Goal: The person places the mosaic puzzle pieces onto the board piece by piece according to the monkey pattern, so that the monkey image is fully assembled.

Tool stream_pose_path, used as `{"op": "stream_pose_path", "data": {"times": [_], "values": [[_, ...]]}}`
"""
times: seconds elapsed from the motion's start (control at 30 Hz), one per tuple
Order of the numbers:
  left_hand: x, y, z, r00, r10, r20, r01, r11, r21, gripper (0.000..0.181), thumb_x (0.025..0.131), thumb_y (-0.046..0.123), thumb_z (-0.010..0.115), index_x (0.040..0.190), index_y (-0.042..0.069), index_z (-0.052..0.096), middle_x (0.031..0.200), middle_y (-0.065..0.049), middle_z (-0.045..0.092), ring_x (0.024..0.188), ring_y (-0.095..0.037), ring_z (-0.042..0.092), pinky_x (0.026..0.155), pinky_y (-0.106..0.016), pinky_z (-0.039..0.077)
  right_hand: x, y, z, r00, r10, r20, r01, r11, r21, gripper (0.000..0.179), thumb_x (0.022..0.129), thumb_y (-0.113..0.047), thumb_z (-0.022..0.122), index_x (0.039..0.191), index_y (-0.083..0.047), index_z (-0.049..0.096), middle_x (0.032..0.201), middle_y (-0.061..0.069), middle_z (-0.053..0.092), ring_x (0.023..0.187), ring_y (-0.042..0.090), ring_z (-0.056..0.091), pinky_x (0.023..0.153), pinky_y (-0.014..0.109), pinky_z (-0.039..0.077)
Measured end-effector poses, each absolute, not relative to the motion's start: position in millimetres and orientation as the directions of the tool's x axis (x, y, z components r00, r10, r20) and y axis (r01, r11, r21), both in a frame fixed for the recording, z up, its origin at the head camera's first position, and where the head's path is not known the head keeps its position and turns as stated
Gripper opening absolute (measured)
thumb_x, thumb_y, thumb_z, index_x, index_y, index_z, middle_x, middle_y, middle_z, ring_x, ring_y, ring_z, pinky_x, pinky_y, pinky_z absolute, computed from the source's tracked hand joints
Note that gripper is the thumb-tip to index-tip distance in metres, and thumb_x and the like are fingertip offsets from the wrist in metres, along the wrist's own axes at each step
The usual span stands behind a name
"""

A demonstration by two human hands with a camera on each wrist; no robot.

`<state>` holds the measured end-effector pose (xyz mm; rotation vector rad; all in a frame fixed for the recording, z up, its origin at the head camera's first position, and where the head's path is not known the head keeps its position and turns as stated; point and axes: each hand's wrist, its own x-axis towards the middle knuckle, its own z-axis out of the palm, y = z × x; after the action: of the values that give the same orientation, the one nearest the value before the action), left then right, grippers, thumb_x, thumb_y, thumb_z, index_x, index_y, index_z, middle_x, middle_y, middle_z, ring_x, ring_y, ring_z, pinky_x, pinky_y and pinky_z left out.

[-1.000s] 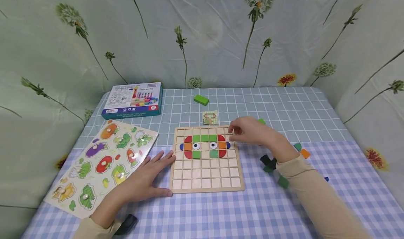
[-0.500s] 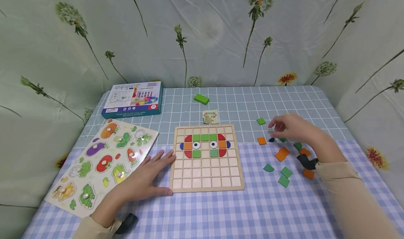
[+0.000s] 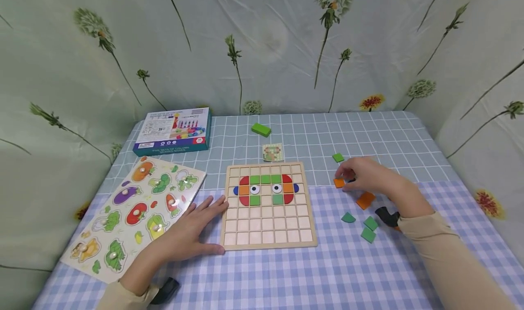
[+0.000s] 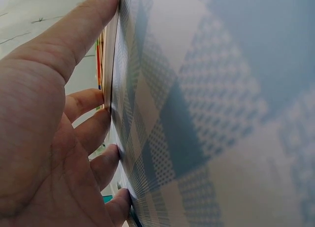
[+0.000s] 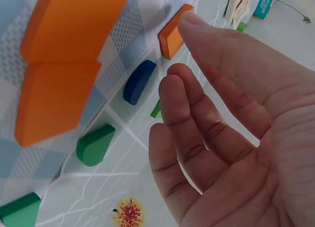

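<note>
The left hand (image 3: pixel 188 237) is spreading its fingers and touching the edge of one wooden board (image 3: pixel 273 237); one vegetable puzzle (image 3: pixel 145 196) is lying left of it; three green pieces (image 3: pixel 368 235) are lying to the right; five green tiles (image 3: pixel 265 179), four red, two orange, two blue and two eyes (image 3: pixel 255 189) are sitting on the board; two orange pieces (image 3: pixel 364 201) are touching each other; the right hand (image 3: pixel 364 176) is bending its fingers at one orange square (image 3: pixel 338 182), right of the board; I cannot tell whether they are pinching it; one green square (image 3: pixel 338 157), one card (image 3: pixel 272 152), one green block (image 3: pixel 261 129) and one box (image 3: pixel 172 132) are lying farther back.
</note>
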<state>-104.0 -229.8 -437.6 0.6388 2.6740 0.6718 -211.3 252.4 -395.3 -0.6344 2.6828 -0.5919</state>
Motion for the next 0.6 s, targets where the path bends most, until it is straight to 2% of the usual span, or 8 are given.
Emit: {"op": "stream_pose_path", "data": {"times": [0.33, 0.6], "values": [[-103.5, -230.2, -438.8, -0.855, 0.484, -0.188, 0.336, 0.792, 0.51, 0.107, 0.079, 0.066, 0.086, 0.167, 0.026, 0.04, 0.179, 0.001, 0.029, 0.167, -0.04, 0.019, 0.131, -0.075, 0.009, -210.5, 247.9, -402.6, -0.852, -0.495, -0.169, -0.375, 0.804, -0.462, 0.014, 0.089, 0.001, 0.083, 0.1, -0.005, 0.078, 0.099, 0.007, 0.074, 0.09, 0.021, 0.068, 0.085, 0.043, 0.062], [-103.0, -229.4, -436.9, -0.855, 0.479, -0.2, 0.327, 0.796, 0.509, 0.107, 0.079, 0.066, 0.086, 0.167, 0.027, 0.04, 0.179, 0.002, 0.029, 0.168, -0.04, 0.019, 0.131, -0.074, 0.008, -210.0, 246.2, -400.8, -0.853, -0.488, -0.183, -0.365, 0.81, -0.459, 0.015, 0.089, 0.001, 0.083, 0.102, -0.003, 0.077, 0.097, 0.007, 0.074, 0.087, 0.019, 0.065, 0.08, 0.038, 0.06]]}}
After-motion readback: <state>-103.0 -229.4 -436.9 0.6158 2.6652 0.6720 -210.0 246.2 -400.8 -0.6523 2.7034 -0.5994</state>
